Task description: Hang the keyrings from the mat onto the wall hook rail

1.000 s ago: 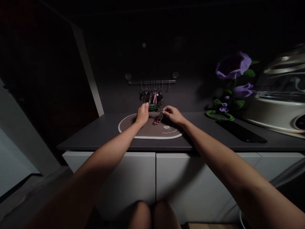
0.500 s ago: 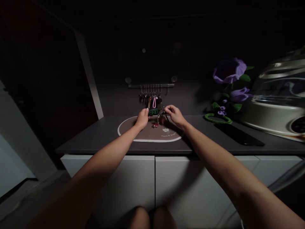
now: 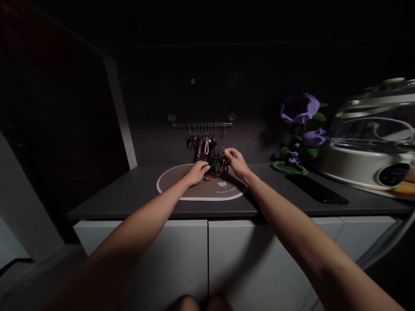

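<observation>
A dark bunch of keys (image 3: 219, 165) with green-edged parts and a metal tag hangs just over the brown oval mat (image 3: 175, 179). My right hand (image 3: 236, 163) pinches its top right side between thumb and fingers. At the bunch's left edge, my left hand (image 3: 196, 172) is closed with its fingertips on the dark piece; part of that grip is hard to see. A small red key item (image 3: 208, 177) lies on the mat just under the bunch. Behind, a clear hook rail (image 3: 202, 125) carries several keys and a pink strap (image 3: 207, 147).
The mat lies on a dark countertop (image 3: 110, 194) above white cabinet doors (image 3: 175, 255). To the right stand purple knitted flowers (image 3: 301, 108) on a green ring base, a black phone-like slab (image 3: 317, 190) and a cream appliance (image 3: 353, 160) with a clear lid.
The bunch has turned, and its green-outlined face now shows less plainly. My left hand has come lower and its fingers point more to the right. The view has tilted up slightly.
</observation>
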{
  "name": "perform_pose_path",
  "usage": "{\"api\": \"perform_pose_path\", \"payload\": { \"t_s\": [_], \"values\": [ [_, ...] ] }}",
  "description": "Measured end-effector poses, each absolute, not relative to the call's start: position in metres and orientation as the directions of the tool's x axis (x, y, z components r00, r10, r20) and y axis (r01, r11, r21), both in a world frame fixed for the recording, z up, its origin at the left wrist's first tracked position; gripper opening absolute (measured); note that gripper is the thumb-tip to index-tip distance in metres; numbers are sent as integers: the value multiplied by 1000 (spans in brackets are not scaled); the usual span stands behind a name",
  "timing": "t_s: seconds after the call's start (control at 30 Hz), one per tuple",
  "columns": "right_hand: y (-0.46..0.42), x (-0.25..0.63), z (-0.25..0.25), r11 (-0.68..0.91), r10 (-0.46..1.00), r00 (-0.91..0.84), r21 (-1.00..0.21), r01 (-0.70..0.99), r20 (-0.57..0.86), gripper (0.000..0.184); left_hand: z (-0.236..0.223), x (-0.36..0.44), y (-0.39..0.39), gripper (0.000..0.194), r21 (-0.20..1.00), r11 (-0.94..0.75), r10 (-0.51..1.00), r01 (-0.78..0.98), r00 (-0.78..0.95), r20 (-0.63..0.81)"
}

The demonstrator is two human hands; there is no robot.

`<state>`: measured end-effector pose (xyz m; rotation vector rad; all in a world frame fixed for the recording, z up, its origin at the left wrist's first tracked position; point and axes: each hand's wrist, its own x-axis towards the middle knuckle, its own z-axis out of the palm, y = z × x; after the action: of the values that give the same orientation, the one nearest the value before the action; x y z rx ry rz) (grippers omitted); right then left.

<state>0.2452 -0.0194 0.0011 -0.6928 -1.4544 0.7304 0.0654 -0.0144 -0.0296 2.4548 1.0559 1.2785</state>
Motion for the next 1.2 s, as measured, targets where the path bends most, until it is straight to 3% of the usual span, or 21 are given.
{"api": "perform_pose_path", "payload": {
  "t_s": [0.23, 0.53, 0.97, 1.2],
  "values": [
    [-22, 244, 1, 604, 797, -3, -796, -26, 605, 35, -29, 65, -18, 23, 370, -776, 614, 512, 475, 630],
    [-18, 249, 3, 603, 797, 47, -798, -9, 602, 38, -30, 67, -19, 23, 390, -779, 609, 490, 444, 657],
    [-23, 245, 10, 542, 840, 23, -840, 18, 542, 40, -25, 67, -23, 24, 414, -747, 630, 520, 354, 691],
    [-9, 246, 27, 565, 821, 49, -823, 58, 568, 40, -29, 68, -17, 24, 486, -663, 693, 570, 221, 686]
  ]
}}
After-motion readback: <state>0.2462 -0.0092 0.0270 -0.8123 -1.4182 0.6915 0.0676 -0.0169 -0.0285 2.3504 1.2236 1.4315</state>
